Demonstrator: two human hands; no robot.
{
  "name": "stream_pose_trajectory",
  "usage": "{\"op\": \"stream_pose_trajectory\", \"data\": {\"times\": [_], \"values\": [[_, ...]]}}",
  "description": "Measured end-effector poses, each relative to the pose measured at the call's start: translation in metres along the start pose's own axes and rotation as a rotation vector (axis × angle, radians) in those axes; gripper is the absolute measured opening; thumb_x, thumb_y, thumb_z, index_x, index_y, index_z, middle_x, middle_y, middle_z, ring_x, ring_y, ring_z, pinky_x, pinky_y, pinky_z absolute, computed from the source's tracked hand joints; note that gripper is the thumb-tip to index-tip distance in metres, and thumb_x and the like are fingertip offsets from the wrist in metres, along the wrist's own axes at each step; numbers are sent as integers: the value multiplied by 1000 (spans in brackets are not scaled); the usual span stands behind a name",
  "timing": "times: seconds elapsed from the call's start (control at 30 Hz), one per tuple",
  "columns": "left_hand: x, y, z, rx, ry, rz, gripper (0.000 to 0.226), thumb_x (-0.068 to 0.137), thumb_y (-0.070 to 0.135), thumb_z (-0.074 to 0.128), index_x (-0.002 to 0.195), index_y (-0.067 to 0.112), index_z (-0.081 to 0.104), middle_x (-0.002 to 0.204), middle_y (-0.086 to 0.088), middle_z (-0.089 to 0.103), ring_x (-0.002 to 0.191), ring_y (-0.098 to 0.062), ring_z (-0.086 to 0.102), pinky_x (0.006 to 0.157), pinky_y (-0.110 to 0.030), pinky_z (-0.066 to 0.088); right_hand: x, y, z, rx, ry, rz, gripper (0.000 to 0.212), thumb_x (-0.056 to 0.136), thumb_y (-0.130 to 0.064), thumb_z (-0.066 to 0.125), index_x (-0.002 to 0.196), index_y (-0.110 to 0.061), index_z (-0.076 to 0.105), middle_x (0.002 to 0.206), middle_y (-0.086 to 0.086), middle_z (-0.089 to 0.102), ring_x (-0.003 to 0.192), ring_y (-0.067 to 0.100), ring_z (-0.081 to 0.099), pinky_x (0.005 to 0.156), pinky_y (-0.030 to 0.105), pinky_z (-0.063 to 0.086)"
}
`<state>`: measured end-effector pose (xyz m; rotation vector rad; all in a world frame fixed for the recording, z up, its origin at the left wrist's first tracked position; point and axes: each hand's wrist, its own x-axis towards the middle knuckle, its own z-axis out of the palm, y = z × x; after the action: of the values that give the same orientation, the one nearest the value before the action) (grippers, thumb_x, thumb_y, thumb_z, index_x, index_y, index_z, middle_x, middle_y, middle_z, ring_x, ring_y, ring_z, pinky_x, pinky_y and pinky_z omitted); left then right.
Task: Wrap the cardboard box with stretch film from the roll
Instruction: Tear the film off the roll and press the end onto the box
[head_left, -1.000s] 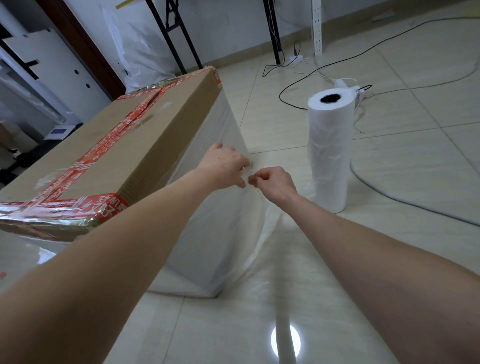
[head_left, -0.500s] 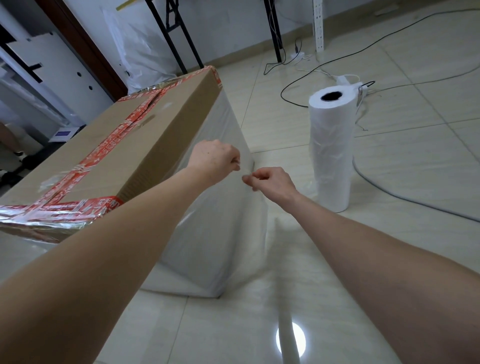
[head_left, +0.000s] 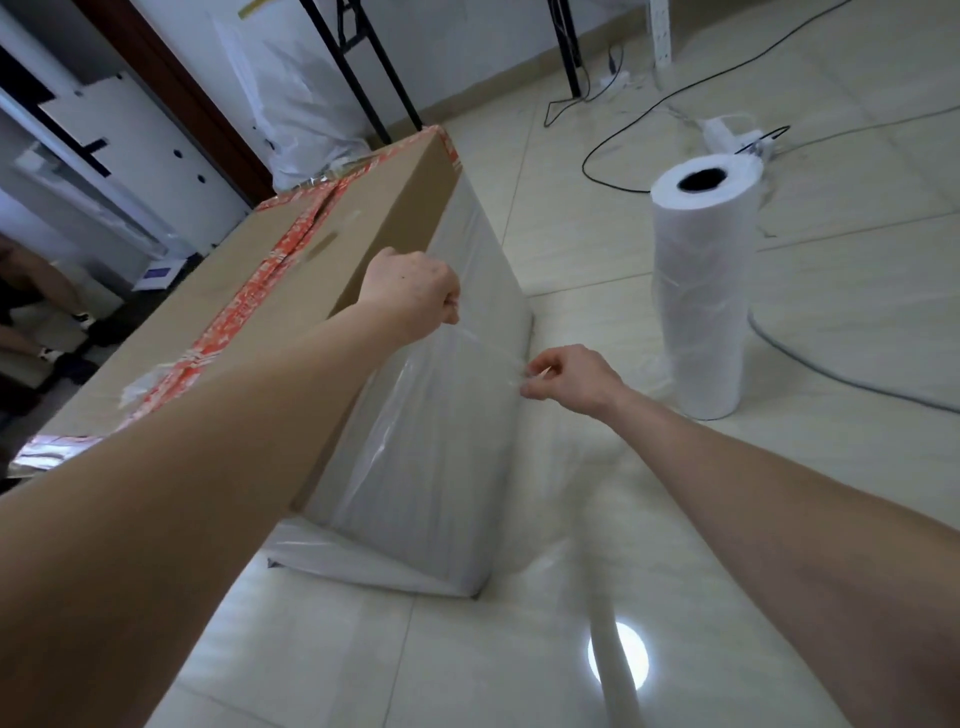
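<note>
Pale glossy floor tiles (head_left: 857, 291) ahead of me, with a round lamp glare (head_left: 631, 654) reflected close in. A black cable (head_left: 585, 165) loops toward a white power strip (head_left: 727, 136); a grey cable (head_left: 857, 383) curves at right. Far wall: black metal legs (head_left: 363, 78), clear plastic bag (head_left: 296, 114), brown door frame (head_left: 192, 104).

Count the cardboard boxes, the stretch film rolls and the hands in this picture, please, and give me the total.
Cardboard box: 1
Stretch film roll: 1
Hands: 2, the left hand and the right hand, both pinching the stretch film
Total: 4
</note>
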<state>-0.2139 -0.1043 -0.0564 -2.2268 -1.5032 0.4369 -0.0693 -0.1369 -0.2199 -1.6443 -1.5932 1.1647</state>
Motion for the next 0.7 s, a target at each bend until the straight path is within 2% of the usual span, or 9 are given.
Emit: {"op": "stream_pose_trajectory", "data": {"times": [0.1,0.23,0.37,0.57,0.7], "values": [[-1,-4,-3,-6,-14,-1,10,91,27,59,92,25,69,99,5,69,103,-22,60,87,-32,34,-4,-4,1,-184,45,74,13,81,-33,67,92,-28,72,103,-3,70,104,22,61,100,41,43],[-4,-7,-1,-6,21,-19,11,92,27,58,95,23,68,101,1,70,102,-23,61,87,-34,34,-7,-3,16,-202,157,177,21,87,-38,61,100,-25,71,110,3,68,110,26,59,102,41,39],[-10,-6,11,8,94,-64,13,93,23,57,96,21,69,98,0,69,98,-25,61,79,-34,30,-6,-20,22,-111,250,222,20,87,-32,61,103,-25,71,112,5,67,109,27,60,101,41,42],[-20,-4,15,-52,142,-94,14,92,14,56,91,22,68,93,4,69,99,-24,60,81,-34,29,-28,-1,24,-29,275,348,16,85,-28,63,97,-24,73,110,7,68,106,28,61,100,39,44],[-21,-4,21,-51,170,-107,20,90,7,53,88,22,66,93,2,69,94,-24,60,78,-33,28,-21,3,13,-7,287,331,17,86,-28,61,98,-24,73,109,7,68,104,29,62,99,38,45]]}}
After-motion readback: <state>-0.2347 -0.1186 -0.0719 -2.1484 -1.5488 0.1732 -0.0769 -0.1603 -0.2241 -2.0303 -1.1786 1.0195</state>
